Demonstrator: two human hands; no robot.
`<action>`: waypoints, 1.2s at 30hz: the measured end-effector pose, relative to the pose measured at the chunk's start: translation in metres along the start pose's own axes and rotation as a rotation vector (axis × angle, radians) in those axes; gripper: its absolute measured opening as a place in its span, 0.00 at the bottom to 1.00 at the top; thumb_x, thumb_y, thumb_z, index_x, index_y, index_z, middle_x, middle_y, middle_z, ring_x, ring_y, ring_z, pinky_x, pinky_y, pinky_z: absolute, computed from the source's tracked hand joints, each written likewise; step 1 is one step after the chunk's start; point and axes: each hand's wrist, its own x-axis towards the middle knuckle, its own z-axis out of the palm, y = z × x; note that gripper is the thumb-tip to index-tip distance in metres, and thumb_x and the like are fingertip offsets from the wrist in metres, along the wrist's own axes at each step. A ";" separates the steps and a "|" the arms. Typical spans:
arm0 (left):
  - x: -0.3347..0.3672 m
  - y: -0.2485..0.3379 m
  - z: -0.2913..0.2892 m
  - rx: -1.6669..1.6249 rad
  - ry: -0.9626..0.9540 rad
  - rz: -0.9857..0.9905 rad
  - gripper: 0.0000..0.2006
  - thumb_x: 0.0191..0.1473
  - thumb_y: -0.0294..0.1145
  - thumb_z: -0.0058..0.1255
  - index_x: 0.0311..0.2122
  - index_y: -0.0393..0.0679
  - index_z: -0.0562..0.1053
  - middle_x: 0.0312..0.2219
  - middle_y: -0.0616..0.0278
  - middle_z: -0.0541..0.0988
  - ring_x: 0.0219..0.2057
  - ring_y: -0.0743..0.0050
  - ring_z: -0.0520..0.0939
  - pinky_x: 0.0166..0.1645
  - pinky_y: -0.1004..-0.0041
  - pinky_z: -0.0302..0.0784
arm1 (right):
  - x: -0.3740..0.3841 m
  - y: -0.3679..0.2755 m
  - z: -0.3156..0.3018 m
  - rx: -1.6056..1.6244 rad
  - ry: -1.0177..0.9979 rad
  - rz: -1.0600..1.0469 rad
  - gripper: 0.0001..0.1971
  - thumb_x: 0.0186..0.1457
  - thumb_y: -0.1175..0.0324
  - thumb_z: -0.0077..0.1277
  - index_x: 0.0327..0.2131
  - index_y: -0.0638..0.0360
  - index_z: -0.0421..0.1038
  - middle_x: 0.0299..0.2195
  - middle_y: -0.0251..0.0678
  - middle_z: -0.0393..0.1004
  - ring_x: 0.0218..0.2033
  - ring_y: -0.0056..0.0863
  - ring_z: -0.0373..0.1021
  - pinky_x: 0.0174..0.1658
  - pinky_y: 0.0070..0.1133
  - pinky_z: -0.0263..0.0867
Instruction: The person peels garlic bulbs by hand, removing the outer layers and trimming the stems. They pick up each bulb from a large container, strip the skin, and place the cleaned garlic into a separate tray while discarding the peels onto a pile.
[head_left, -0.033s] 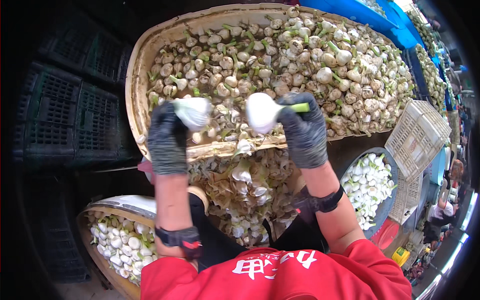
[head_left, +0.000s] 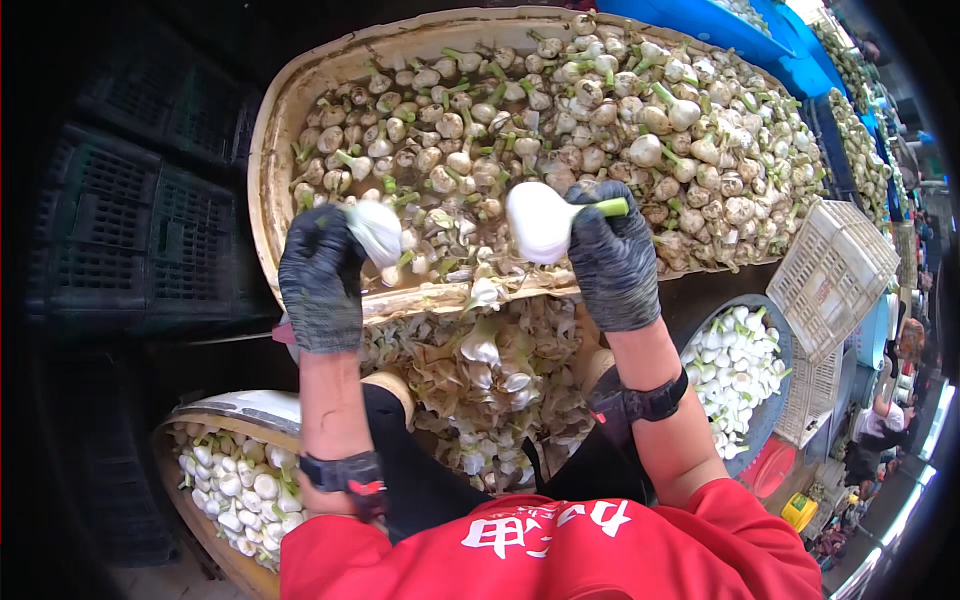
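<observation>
Gloved right hand (head_left: 612, 262) grips a peeled white garlic bulb with green stem (head_left: 545, 222); left hand (head_left: 320, 285) clutches another peeled white bulb (head_left: 376, 232), both above the big woven basket (head_left: 300, 90). Slick skin could slip from those gloves, dropping clean ones among the unpeeled garlic (head_left: 560, 110).

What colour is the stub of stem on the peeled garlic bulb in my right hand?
Bright green, against the white peeled garlic bulb in the gloved right hand; clearest in the head view.

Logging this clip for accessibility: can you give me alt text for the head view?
Two dark-gloved hands each hold a peeled white garlic bulb, left hand and right hand, over a big shallow basket heaped with unpeeled garlic. Papery skins pile up below it, with a basket of peeled bulbs at lower left.
</observation>
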 end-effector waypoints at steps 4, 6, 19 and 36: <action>-0.008 -0.033 0.023 1.299 -0.331 -0.221 0.23 0.51 0.36 0.51 0.51 0.38 0.65 0.41 0.52 0.75 0.38 0.68 0.78 0.41 0.74 0.76 | 0.007 0.002 -0.006 0.082 0.018 0.212 0.11 0.55 0.66 0.49 0.40 0.59 0.65 0.35 0.34 0.70 0.38 0.22 0.67 0.44 0.22 0.64; -0.005 -0.042 0.033 0.870 -0.202 -0.095 0.35 0.48 0.42 0.53 0.60 0.50 0.52 0.45 0.55 0.71 0.43 0.69 0.75 0.44 0.70 0.76 | 0.004 0.008 -0.007 -0.007 0.035 0.114 0.11 0.55 0.69 0.49 0.41 0.62 0.65 0.35 0.34 0.70 0.36 0.21 0.68 0.40 0.21 0.67; -0.001 -0.061 0.129 0.429 -0.432 0.298 0.18 0.55 0.30 0.46 0.51 0.42 0.66 0.46 0.62 0.71 0.45 0.76 0.72 0.49 0.77 0.68 | -0.018 0.052 -0.011 -1.604 -0.923 0.564 0.26 0.45 0.55 0.54 0.47 0.59 0.67 0.43 0.51 0.69 0.44 0.41 0.67 0.50 0.29 0.62; 0.116 -0.136 -0.196 1.665 -0.047 -0.211 0.26 0.45 0.37 0.51 0.51 0.41 0.65 0.50 0.48 0.67 0.52 0.52 0.66 0.57 0.68 0.60 | -0.007 0.038 0.015 -1.665 -0.846 0.460 0.20 0.44 0.55 0.55 0.38 0.57 0.70 0.35 0.44 0.73 0.39 0.41 0.70 0.42 0.33 0.65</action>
